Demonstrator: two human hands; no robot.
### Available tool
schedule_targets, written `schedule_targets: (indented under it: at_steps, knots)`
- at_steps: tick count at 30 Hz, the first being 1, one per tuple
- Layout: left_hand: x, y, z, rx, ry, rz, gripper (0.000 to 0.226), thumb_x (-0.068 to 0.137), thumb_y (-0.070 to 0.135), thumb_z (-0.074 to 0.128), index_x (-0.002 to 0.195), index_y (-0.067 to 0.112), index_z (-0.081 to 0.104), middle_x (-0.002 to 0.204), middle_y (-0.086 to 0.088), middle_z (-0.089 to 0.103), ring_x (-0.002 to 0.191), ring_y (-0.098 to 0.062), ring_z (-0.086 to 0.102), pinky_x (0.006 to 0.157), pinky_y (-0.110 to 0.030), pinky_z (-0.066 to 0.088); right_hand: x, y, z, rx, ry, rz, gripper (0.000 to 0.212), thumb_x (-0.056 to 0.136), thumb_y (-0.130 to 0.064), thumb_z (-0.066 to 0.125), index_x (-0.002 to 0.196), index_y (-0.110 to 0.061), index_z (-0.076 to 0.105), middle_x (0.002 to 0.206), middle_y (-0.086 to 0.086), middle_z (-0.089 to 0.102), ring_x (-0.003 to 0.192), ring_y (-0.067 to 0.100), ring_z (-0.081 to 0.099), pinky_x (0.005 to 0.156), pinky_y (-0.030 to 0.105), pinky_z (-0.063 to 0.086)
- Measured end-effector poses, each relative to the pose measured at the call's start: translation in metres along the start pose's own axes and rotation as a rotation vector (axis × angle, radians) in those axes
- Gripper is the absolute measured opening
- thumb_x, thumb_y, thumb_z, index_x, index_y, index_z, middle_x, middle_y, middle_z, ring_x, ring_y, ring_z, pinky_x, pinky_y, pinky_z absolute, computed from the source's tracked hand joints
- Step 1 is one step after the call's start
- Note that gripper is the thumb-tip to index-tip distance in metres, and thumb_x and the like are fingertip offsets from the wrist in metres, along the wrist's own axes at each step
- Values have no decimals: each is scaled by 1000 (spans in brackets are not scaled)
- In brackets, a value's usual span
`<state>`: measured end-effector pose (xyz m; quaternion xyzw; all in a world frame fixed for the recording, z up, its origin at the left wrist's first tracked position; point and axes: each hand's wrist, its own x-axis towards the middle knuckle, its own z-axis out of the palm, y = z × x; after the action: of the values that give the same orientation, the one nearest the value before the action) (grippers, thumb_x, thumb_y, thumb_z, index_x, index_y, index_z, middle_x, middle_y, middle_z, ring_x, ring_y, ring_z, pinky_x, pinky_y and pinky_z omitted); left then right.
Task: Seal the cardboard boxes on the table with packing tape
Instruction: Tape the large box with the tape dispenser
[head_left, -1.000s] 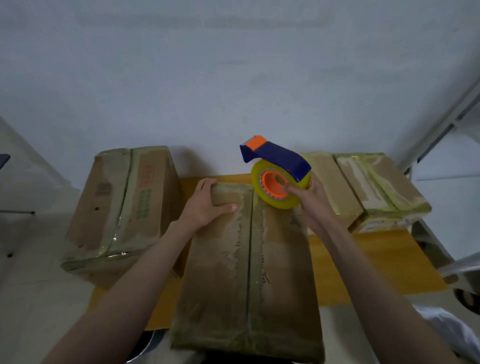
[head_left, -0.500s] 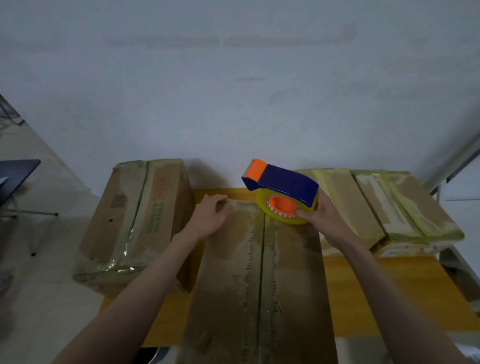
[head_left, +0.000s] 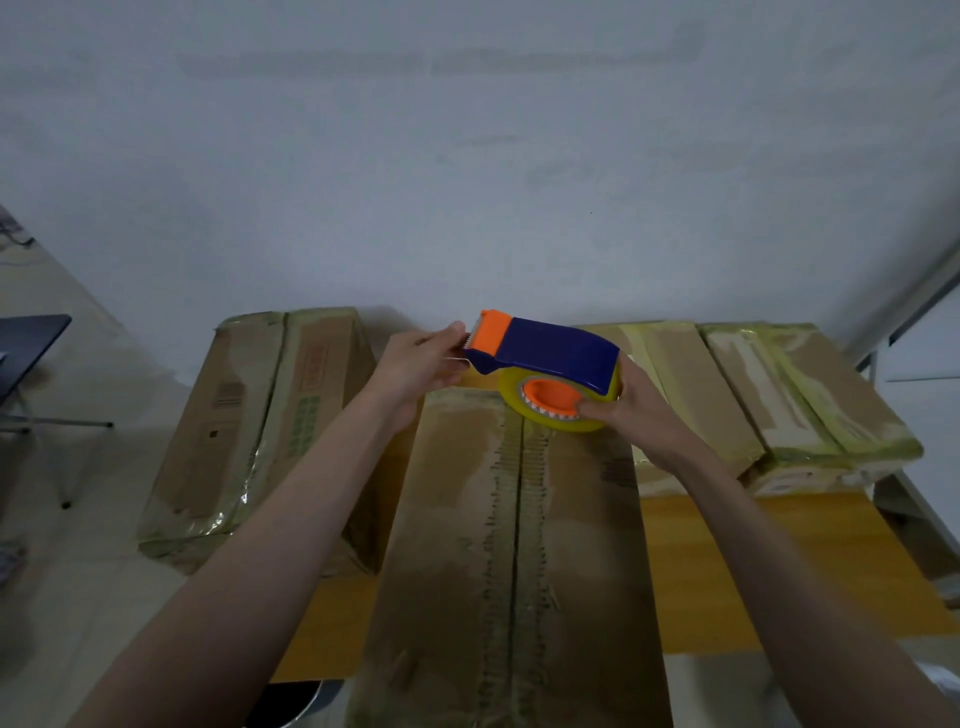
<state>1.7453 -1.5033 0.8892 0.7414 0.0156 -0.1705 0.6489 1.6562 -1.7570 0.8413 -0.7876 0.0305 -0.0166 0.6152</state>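
A taped box (head_left: 249, 426) lies at nine o'clock. The left hand (head_left: 415, 364) pinches the tape end at the dispenser (head_left: 550, 358), gripped by the right hand (head_left: 631, 410) above the centre box (head_left: 514, 571). More boxes (head_left: 779, 395) sit at three o'clock.

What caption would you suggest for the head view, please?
Right hand holds tape dispenser above centre box; left hand pinches at its orange end.

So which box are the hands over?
The middle box, nearest the camera. Both hands hold the tape gun above its far end; the other boxes sit off to either side.
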Motion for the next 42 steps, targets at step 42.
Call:
schedule_targets:
  at_steps: [42]
  knots:
    - [43, -55, -41, 1, 217, -215, 55, 79, 3, 81, 125, 2, 50, 99, -10, 63, 91, -24, 65, 94, -38, 57, 43, -27, 17, -532, 173, -296, 67, 74, -6, 75, 137, -14, 55, 129, 7, 61, 110, 12, 51, 80, -3, 34]
